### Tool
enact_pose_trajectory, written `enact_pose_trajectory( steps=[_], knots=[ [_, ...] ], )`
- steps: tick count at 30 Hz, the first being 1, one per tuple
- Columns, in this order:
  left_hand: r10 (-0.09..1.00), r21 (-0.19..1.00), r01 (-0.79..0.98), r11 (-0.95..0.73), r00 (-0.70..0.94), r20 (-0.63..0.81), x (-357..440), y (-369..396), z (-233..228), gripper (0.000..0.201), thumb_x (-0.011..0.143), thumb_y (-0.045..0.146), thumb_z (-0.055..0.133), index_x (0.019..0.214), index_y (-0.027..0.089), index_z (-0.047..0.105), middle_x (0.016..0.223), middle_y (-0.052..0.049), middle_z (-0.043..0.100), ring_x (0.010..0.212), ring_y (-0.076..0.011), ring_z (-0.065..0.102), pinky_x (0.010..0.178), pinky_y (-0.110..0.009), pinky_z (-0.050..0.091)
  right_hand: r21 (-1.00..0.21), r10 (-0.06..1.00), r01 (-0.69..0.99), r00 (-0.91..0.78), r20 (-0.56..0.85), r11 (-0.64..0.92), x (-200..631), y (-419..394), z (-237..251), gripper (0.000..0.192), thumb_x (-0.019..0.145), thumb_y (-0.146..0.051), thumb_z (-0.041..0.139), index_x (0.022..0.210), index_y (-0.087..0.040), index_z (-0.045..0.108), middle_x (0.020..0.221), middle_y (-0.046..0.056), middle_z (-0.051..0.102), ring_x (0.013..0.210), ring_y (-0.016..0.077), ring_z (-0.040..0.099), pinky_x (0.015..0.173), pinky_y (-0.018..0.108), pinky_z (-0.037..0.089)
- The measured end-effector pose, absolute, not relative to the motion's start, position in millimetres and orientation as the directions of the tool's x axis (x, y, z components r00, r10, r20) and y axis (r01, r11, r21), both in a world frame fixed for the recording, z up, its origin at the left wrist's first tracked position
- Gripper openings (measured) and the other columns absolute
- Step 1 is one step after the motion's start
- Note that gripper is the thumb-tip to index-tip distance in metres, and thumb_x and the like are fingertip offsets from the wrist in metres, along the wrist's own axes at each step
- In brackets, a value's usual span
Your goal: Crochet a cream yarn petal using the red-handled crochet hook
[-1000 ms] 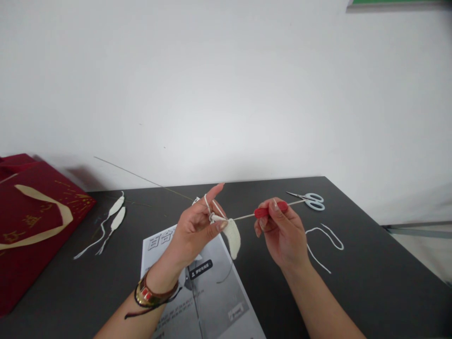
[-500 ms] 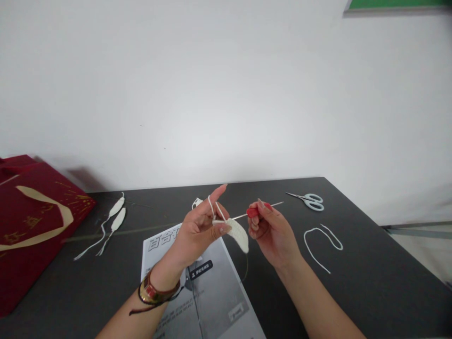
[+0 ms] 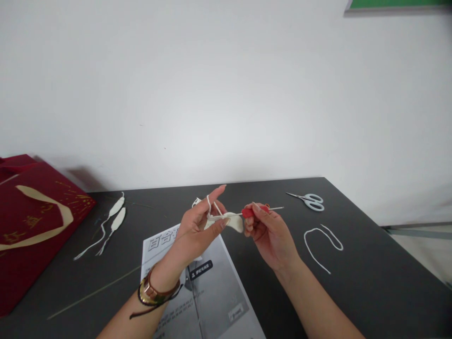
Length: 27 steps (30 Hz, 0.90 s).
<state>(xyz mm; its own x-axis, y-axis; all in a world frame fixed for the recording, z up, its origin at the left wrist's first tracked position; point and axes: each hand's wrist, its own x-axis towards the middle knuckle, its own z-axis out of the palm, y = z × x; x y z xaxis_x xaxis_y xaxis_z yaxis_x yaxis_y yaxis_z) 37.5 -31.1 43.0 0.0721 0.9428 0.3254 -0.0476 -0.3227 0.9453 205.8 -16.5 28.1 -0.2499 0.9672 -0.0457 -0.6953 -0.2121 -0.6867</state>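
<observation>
My left hand (image 3: 201,223) pinches a small white crochet piece (image 3: 234,222) between thumb and fingers. White yarn (image 3: 208,203) loops over its raised index finger and runs down to the piece. In my right hand (image 3: 266,230) is a crochet hook (image 3: 251,212) with a red grip, its metal shaft pointing left to the white piece. The hook's tip is hidden at the stitches by my left thumb. A thin greenish wire (image 3: 95,293) stretches from near my left hand toward the lower left.
A printed sheet (image 3: 226,301) lies under my left arm. Two white crocheted leaf shapes (image 3: 118,219) with yarn tails rest at left, near a red gift bag (image 3: 38,221). Scissors (image 3: 312,202) and a cut yarn piece (image 3: 314,230) lie at right on the dark table (image 3: 367,263).
The white piece has turned from hanging downward to lying nearly level. The wire's end has swung down to the lower left. My right hand and the hook have shifted slightly left.
</observation>
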Motion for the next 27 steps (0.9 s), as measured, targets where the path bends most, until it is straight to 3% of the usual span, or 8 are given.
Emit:
enact_pose_trajectory(
  steps=[8,17,27],
  knots=[
    [0.918,0.933,-0.068,-0.353,0.165,0.36,31,-32,45,0.054,0.076,0.015,0.069,0.128,0.027,0.057,0.075,0.0,0.057,0.067,-0.0113,0.051,0.063,-0.024,0.044,-0.679,0.976,-0.712,-0.213,-0.037,-0.181,210,-14,28,0.016,0.077,-0.029,0.07,0.073,-0.014,0.068,0.053,-0.003,0.058,0.044,0.0069,0.049,0.042,0.017,0.049],
    [0.873,0.905,0.027,-0.424,0.277,0.401,23,-38,46,0.058,0.08,0.012,0.063,0.133,0.03,0.05,0.08,-0.001,0.055,0.075,-0.0131,0.051,0.071,-0.028,0.045,-0.695,0.985,-0.709,-0.17,0.003,-0.121,212,-15,32,0.016,0.075,-0.03,0.071,0.071,-0.015,0.067,0.05,-0.004,0.054,0.042,0.007,0.045,0.039,0.017,0.046],
    [0.861,0.887,0.075,-0.455,0.294,0.416,24,-40,46,0.06,0.08,0.011,0.063,0.135,0.03,0.048,0.08,-0.001,0.056,0.074,-0.014,0.052,0.075,-0.03,0.045,-0.726,0.987,-0.684,-0.152,0.047,-0.071,214,-17,33,0.017,0.078,-0.03,0.068,0.07,-0.015,0.067,0.051,-0.003,0.054,0.042,0.0069,0.046,0.039,0.018,0.046]
  ],
)
